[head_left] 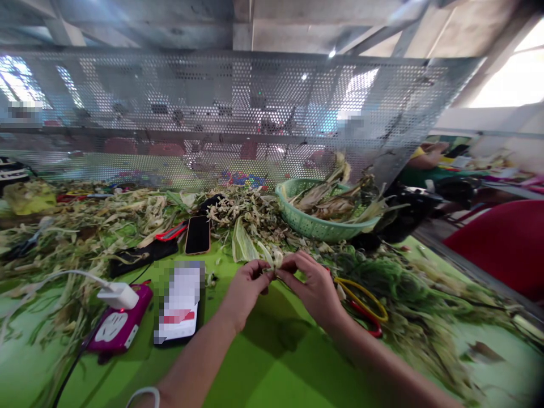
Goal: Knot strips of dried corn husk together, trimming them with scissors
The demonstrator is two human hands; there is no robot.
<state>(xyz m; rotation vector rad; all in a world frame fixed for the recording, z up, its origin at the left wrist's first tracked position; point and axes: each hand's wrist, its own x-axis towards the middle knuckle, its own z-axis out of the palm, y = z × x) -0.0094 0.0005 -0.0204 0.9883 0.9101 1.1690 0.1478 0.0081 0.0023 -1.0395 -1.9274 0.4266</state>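
Both my hands meet over the green tabletop (272, 362), each pinching a small pale piece of dried corn husk (277, 259) that is folded or knotted. My left hand (250, 283) grips it from the left with thumb and forefinger. From the right, my right hand (312, 283) pinches the same piece, fingers curled. Just behind my left hand lies a wider pale green husk strip (243, 241). Scissors with yellow and red handles (365, 300) rest beside my right hand, their blades mostly hidden.
A green plastic basket (314, 226) holds dry husks. Left of my hands lie a lit phone (181, 306), a dark phone (198, 235), a red cutter (172, 231) and a magenta power bank (121, 323) with cables. Husk scraps (85, 226) and green fibres (391, 289) flank them. A perforated metal screen (204, 119) stands behind.
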